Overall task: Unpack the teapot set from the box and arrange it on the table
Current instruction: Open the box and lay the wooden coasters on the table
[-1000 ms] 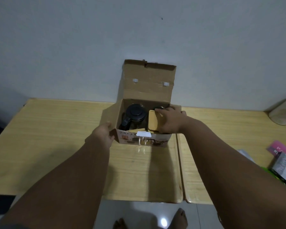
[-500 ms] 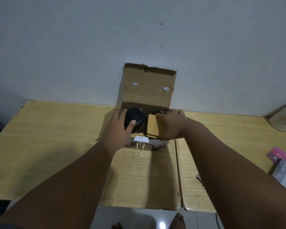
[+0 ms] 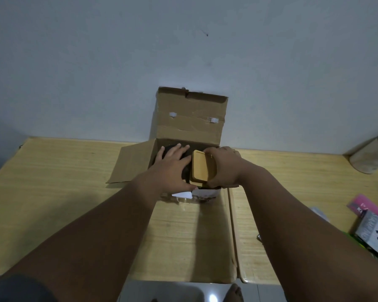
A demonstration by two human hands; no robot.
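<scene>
The cardboard box point(image 3: 183, 158) stands open at the far edge of the tabletop point(image 3: 52, 192), its back against the wall point(image 3: 183, 51), with its tall rear flap point(image 3: 191, 118) upright and a side flap point(image 3: 133, 164) folded out flat to the left. Inside, the dark teapot point(image 3: 184, 171) sits in the left half, mostly hidden under the left hand point(image 3: 172, 166), whose grip lies spread and open over its top, fingers reaching toward the back wall of the box. Just beside it, a wooden tray point(image 3: 203, 166) stands on edge in the right half; the right hand point(image 3: 224, 166) has its grip closed around the tray's right side, thumb and fingers wrapped on it. The two hands are close together, with the tray between them. A white tag point(image 3: 182, 194) hangs off the box's printed front wall; its print is too blurred to read.

Bare room lies open on the tabletop to the left and in front of the box. A seam point(image 3: 232, 225) runs front to back just right of the box. Well to the right, near the edge, lies a grey packet point(image 3: 372, 234) reading "JOYKO" upside down, on a pink booklet point(image 3: 362, 205). A pale round container point(image 3: 371, 155) sits at the far right corner.
</scene>
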